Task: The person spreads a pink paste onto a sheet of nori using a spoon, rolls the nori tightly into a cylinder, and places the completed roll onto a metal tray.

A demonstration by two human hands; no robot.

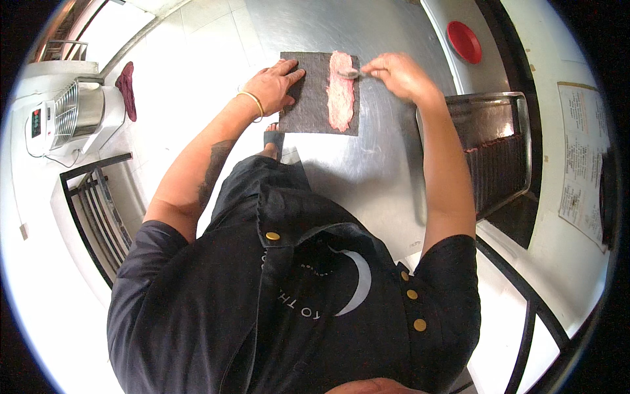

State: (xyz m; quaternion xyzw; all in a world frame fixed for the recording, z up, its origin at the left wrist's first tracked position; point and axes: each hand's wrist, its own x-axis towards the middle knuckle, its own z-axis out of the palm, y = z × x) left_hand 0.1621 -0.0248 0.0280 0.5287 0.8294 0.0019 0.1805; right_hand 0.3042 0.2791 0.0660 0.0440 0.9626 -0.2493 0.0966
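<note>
A dark square sheet that looks like seaweed lies on the steel table. Along its right side runs a long strip of pink, pasty minced meat. My left hand rests on the sheet's left edge, fingers spread and nothing in them. A spoon is gripped in my right hand, its bowl touching the upper part of the meat strip. The right fingers are closed around the handle, which they mostly hide.
To the right is a metal tray with dark rolls laid side by side. Beyond it sits a round red dish. A spiral dough mixer and a dark red cloth are at far left. Papers hang on the right wall.
</note>
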